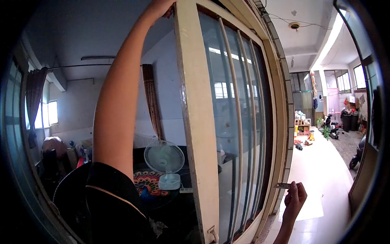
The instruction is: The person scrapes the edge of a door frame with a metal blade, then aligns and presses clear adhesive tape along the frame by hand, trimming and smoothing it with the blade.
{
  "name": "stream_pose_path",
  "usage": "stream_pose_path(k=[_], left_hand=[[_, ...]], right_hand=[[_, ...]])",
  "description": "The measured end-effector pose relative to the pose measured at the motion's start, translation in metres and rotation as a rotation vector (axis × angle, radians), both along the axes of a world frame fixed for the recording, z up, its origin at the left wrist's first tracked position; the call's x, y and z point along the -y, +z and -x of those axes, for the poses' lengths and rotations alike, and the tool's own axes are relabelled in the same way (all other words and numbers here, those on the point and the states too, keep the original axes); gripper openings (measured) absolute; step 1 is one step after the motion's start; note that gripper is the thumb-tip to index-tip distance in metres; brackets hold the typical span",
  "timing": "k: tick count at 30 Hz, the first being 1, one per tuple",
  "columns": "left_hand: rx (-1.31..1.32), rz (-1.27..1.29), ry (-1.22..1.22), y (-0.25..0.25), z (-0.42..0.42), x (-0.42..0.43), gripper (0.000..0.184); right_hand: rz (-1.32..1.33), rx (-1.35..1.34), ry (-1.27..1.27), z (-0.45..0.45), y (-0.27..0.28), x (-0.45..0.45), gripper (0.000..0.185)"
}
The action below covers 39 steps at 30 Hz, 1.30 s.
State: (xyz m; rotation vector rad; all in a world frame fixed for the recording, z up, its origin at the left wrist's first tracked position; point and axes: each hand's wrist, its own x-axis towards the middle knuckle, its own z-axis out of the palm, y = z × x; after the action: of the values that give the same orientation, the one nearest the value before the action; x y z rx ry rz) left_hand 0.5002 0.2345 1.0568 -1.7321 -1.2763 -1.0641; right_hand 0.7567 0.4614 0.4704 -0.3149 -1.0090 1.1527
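Observation:
My left arm reaches up to the top edge of the view, where my left hand (162, 7) is partly cut off. Its fingers curl at the upper edge of a cream-painted wooden window sash (189, 101), which stands swung open. Low on the right, my right hand (295, 197) is closed on a small flat metal piece with a pointed end, like a short knife blade (283, 186). The point faces left, close to the window frame (280, 162); whether it touches is unclear. A metal handle (212, 235) sits at the sash's bottom corner.
Glass panes (215, 118) with upright bars fill the sash. Inside the room at left stand a white fan (164, 157), a patterned cloth (147, 183) and brown curtains (151, 97). To the right runs a bright hall with a pale floor (315, 171), plants and a scooter (358, 153).

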Motion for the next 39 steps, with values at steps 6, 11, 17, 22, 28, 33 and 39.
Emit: stream_pose_path(k=[6, 11, 17, 22, 28, 33, 39], left_hand=[[-0.187, -0.156, 0.219, 0.010, 0.032, 0.001, 0.033], [-0.235, -0.254, 0.086, 0.009, 0.028, -0.008, 0.031], [-0.065, -0.141, -0.037, 0.001, 0.017, -0.005, 0.030], [-0.088, -0.096, -0.298, -0.005, 0.032, -0.016, 0.032], [0.033, 0.047, -0.419, 0.017, 0.054, -0.019, 0.026], [-0.043, -0.256, -0.185, -0.007, 0.018, -0.016, 0.033], [-0.002, -0.200, 0.146, -0.040, -0.012, -0.001, 0.036]], right_hand=[[0.012, -0.003, 0.001, -0.001, -0.001, 0.002, 0.036], [0.004, -0.007, 0.049, -0.001, -0.002, 0.004, 0.035], [0.020, 0.010, 0.023, 0.002, -0.004, 0.006, 0.034], [0.031, -0.005, 0.039, 0.001, -0.010, 0.008, 0.034], [0.112, -0.006, 0.028, 0.000, -0.019, 0.011, 0.033], [0.109, 0.002, 0.029, 0.000, -0.027, 0.014, 0.032], [0.129, -0.015, 0.046, 0.003, -0.032, 0.014, 0.031]])
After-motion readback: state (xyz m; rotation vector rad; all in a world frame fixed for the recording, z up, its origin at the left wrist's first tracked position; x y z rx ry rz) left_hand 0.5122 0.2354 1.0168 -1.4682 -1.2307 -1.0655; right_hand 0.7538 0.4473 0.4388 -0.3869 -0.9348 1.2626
